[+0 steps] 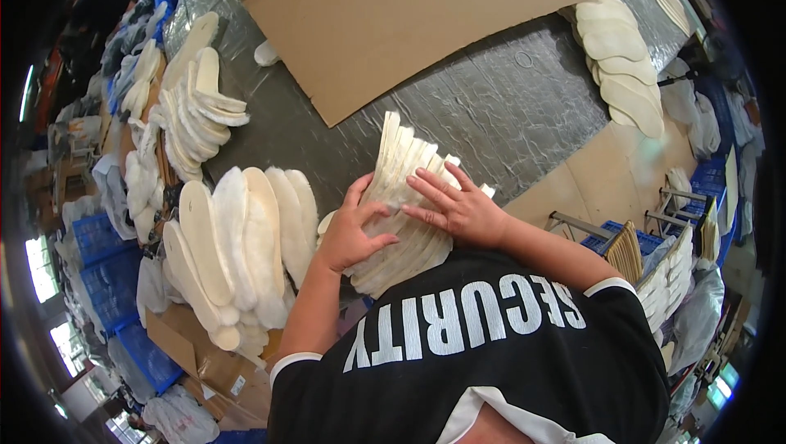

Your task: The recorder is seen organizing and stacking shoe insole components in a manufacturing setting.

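Note:
A stack of cream fleece insoles stands on edge against my body at the table's near side, its edges fanned upward. My left hand rests at the stack's left side, thumb and forefinger apart, the other fingers partly hidden. Across the top edges lies my right hand, its fingers spread and touching the insoles. To the left of my left hand, a row of larger fleece insoles leans together, some showing a smooth cream face and others fluffy pile.
A brown cardboard sheet covers part of the grey plastic-covered table. More insole piles lie at the far left and far right. Below left stands an open cardboard box. Blue crates line the left side.

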`<action>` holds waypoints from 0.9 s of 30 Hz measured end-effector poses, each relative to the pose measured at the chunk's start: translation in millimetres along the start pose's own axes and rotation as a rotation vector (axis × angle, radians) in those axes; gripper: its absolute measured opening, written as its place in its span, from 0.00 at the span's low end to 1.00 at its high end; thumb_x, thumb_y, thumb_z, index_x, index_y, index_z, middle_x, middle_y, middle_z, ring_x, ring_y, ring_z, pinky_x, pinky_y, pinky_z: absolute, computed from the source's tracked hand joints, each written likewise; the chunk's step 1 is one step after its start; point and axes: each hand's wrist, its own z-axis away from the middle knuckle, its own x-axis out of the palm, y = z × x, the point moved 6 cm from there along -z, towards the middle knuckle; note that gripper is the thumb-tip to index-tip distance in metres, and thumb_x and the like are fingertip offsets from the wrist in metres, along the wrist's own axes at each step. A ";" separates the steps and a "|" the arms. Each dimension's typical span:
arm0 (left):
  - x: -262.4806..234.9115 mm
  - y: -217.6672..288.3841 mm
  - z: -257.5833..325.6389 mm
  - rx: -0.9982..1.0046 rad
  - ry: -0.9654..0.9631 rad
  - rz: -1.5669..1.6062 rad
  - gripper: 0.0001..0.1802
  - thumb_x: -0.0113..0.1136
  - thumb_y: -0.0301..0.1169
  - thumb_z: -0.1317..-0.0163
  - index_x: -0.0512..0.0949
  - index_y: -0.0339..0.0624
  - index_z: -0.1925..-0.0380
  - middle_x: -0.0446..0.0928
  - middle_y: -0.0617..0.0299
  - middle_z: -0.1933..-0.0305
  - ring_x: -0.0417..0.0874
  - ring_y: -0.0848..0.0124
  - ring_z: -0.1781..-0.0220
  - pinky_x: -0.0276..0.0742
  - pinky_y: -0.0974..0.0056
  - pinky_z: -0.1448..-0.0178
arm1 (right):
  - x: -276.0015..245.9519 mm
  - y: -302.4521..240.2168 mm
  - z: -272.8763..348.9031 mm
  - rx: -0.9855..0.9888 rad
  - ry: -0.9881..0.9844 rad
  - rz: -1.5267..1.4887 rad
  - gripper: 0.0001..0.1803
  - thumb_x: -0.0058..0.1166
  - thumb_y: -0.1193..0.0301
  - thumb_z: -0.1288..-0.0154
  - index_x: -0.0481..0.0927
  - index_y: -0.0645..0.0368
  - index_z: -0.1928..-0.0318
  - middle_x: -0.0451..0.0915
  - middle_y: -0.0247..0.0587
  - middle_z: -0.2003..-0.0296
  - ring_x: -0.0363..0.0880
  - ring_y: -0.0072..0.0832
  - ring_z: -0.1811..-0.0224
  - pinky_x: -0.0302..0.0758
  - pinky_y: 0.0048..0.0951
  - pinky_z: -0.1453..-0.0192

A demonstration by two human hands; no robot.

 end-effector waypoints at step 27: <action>-32.5 -53.3 1.1 -0.134 0.325 -0.262 0.27 0.47 0.48 0.23 0.78 0.37 0.41 0.83 0.50 0.48 0.84 0.58 0.45 0.76 0.60 0.39 | 62.8 138.6 -106.0 0.126 0.140 -1.189 0.40 0.36 0.41 0.24 0.60 0.56 0.24 0.52 0.52 0.22 0.41 0.45 0.17 0.41 0.45 0.17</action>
